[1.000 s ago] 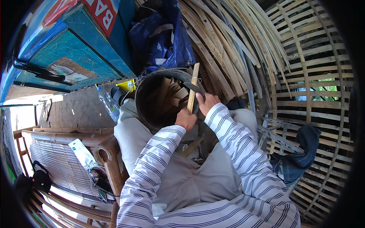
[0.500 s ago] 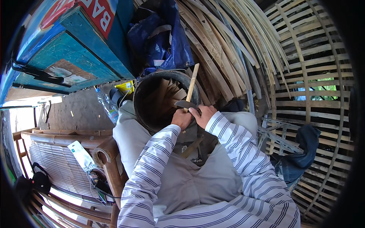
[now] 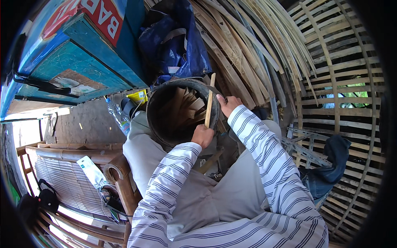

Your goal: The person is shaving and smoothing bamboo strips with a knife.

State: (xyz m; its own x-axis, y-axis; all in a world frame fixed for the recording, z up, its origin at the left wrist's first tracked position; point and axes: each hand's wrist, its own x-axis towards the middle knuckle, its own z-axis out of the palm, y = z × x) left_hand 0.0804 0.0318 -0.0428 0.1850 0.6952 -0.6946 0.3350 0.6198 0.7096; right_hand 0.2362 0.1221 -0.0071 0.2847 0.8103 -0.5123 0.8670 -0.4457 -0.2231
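A narrow bamboo strip [image 3: 210, 103] stands up from my left hand [image 3: 202, 136], whose fingers are wrapped round its lower end. Farther up on the right, my right hand [image 3: 230, 106] is closed on a knife [image 3: 213, 90]. Its dark blade lies against the upper part of the strip; the handle is hidden in the fist. Both hands are at the right side of a dark round bucket [image 3: 151, 124] between my knees. Inside the bucket are thin, pale brown pieces [image 3: 182, 105], fanned out.
Long split bamboo strips [image 3: 235, 53] are piled beyond the bucket, beside a blue plastic bag [image 3: 178, 49]. A blue wooden cabinet [image 3: 111, 62] stands far left. Near it lies a clear bottle [image 3: 118, 115]. Left is a bamboo bench [image 3: 74, 155]; right, a slatted bamboo wall [image 3: 331, 120].
My right hand has moved away from me with the knife, toward the strip's far end. My left hand has drawn slightly nearer to me, and the hands are now apart.
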